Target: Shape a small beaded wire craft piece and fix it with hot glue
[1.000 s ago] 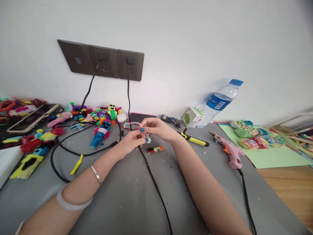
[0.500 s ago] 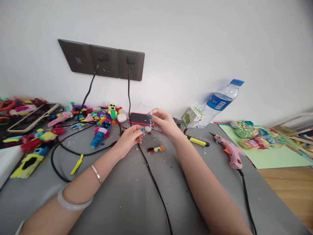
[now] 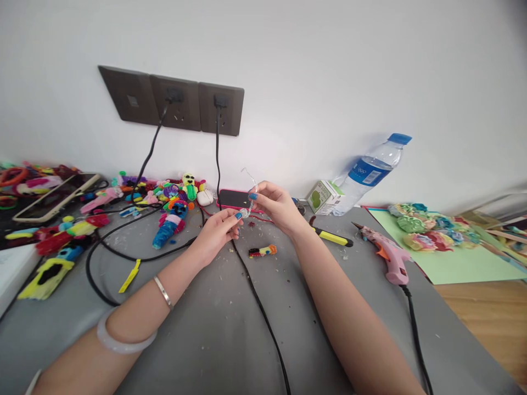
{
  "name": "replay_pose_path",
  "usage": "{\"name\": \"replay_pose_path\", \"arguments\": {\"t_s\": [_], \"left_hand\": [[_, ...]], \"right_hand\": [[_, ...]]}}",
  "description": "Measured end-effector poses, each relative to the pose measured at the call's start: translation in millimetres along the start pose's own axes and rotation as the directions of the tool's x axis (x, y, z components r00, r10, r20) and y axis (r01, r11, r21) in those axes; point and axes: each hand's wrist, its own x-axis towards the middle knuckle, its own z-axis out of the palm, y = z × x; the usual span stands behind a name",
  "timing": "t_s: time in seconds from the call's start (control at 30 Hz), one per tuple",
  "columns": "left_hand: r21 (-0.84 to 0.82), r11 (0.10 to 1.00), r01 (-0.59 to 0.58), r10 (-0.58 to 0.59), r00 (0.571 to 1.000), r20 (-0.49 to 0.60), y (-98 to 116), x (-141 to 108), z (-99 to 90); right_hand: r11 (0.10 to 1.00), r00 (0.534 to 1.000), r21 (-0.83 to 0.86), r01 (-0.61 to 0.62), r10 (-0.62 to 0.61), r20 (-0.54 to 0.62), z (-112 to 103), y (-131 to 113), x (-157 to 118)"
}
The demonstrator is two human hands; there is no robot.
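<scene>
Between my hands is a silvery-white pipe cleaner [image 3: 249, 176], coiled into a small clump at its lower end. My left hand [image 3: 218, 230] pinches the coiled end between thumb and finger. Higher up and to the right, my right hand [image 3: 274, 206] grips the strand between thumb and forefinger, and its thin free end sticks up above the fingers. On the table below the hands lies a small orange, yellow and black pipe-cleaner piece [image 3: 262, 250]. A phone with a pink edge [image 3: 234, 199] lies behind the hands, partly covered by them.
Pipe-cleaner figures [image 3: 171, 222] crowd the left, among black cables [image 3: 138, 258]. To the right are yellow-handled pliers [image 3: 333, 237], a juice carton [image 3: 323, 196], a water bottle [image 3: 366, 174] and a pink glue gun [image 3: 393, 260]. Crumpled paper flowers [image 3: 428, 227] rest on green sheets.
The pipe cleaner's free end has swung to the right and tilted. The coiled end in my left hand has shifted slightly up and left; my right hand has barely moved.
</scene>
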Motion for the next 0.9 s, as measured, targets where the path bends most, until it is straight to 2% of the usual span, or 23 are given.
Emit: {"name": "replay_pose_path", "arguments": {"t_s": [0.4, 0.9], "left_hand": [[-0.065, 0.996, -0.058, 0.054, 0.996, -0.073, 1.1, 0.5, -0.6], [-0.056, 0.996, -0.069, 0.065, 0.995, -0.075, 0.7, 0.3, -0.6]], "right_hand": [[1.000, 0.999, 0.015, -0.013, 0.013, 0.039, -0.4, -0.5, -0.5], [1.000, 0.999, 0.010, 0.001, -0.001, 0.036, 1.7, -2.1, -1.5]]}}
